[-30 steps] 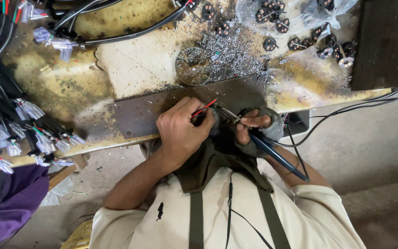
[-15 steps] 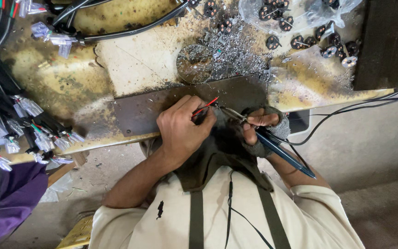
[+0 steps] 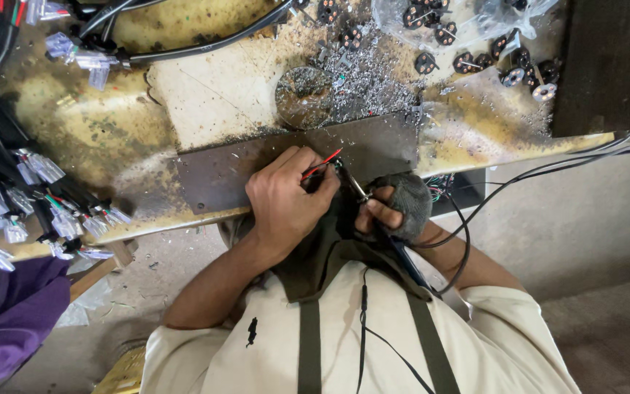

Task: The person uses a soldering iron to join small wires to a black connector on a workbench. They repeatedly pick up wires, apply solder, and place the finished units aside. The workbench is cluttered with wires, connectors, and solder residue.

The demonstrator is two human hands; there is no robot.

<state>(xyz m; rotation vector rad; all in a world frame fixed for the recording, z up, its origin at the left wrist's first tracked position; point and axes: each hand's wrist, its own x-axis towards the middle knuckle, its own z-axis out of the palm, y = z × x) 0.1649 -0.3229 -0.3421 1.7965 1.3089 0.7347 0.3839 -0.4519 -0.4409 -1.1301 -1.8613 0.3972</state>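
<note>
Soldering step: 2 hands meet at the surface's near edge.
Left hand (image 3: 286, 208) pinched shut on thin red wire (image 3: 322, 165); gloved right hand (image 3: 395, 211) wrapped around soldering iron (image 3: 351, 184), tip just beside the wire end over the dark metal plate (image 3: 220, 171). Next likely needs steady tip-to-wire contact.
</note>
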